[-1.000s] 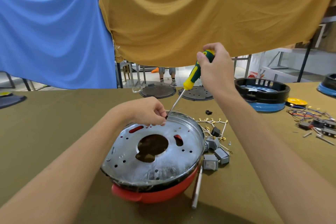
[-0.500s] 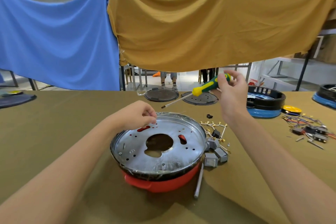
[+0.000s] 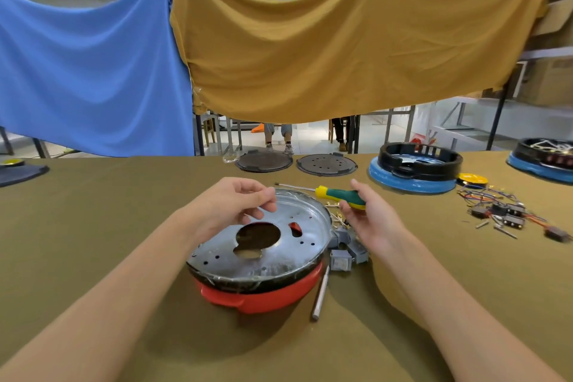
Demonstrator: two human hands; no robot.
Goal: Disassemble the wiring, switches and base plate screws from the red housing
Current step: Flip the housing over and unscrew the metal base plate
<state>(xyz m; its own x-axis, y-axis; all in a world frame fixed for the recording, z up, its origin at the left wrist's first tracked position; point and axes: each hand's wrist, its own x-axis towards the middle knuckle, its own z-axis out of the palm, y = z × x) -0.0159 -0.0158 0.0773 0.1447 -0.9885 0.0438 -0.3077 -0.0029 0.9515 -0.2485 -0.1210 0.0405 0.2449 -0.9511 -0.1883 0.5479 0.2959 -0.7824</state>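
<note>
A: While the right hand (image 3: 370,220) holds the green-and-yellow-handled screwdriver (image 3: 338,194), which way does it lie?

B: Head view: level, tip pointing left, above the far rim of the round silver base plate (image 3: 263,239) on the red plastic housing (image 3: 263,296) (mid-table).

A: Left hand (image 3: 231,206)?

B: Nearer the plate, fingertips pinched; a screw inside, cannot tell.

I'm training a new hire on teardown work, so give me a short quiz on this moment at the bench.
1. True or false: the screwdriver tip is seated in the base plate.
2. Which hand holds the screwdriver? A left B right
3. Fill in: the housing under the plate is ___.

Key: 1 false, it is held level, above the plate's far rim. 2 B. 3 red.
</note>
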